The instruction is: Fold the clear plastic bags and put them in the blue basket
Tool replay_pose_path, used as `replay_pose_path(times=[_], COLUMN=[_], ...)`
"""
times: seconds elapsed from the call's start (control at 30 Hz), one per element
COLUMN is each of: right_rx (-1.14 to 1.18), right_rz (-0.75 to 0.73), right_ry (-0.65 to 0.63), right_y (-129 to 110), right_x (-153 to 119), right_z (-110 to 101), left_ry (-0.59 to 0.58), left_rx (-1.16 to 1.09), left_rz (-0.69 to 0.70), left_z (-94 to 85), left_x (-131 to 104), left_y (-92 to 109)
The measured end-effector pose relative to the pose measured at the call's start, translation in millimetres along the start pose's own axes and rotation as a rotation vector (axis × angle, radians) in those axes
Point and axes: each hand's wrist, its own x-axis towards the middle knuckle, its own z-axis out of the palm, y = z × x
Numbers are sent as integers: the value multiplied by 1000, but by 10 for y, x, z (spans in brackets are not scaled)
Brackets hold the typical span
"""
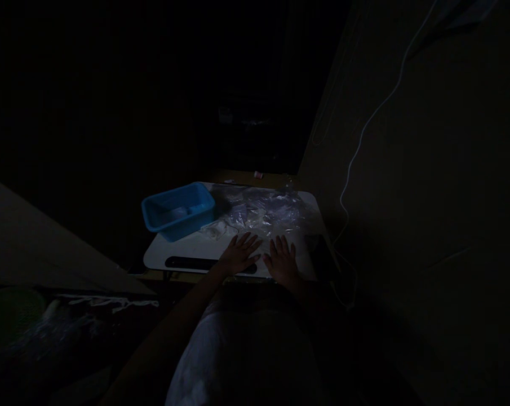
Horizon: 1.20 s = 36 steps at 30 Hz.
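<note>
Both of my hands rest palm down at the near edge of a small white table (187,248), in dim light. My left hand (240,255) has its fingers spread, and it lies partly over the dark slot along the table's front. Beside it, my right hand (282,260) is also flat with fingers apart. Just beyond the fingertips, clear crinkled plastic (275,208) covers much of the tabletop. A white crumpled piece (216,229), cloth or plastic, is left of the sheet. Neither hand grips anything that I can see.
A blue plastic basin (182,228) stands at the table's back left, with something pale inside. A dark flat object (322,256) is at the right edge. A white cable (360,141) runs down the right wall. Behind the table lies a small pink-and-white item (258,175).
</note>
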Motion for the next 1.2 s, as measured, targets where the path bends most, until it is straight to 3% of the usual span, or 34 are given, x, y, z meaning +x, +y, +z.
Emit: replay_pose_path(times=[1.2], right_rx=[-14], right_rz=[6], right_ry=[4], right_y=[-1], right_x=[1], right_z=[1], left_ry=[-12], left_rx=[-9], left_rz=[-61], left_z=[66], left_x=[5], left_y=[-26])
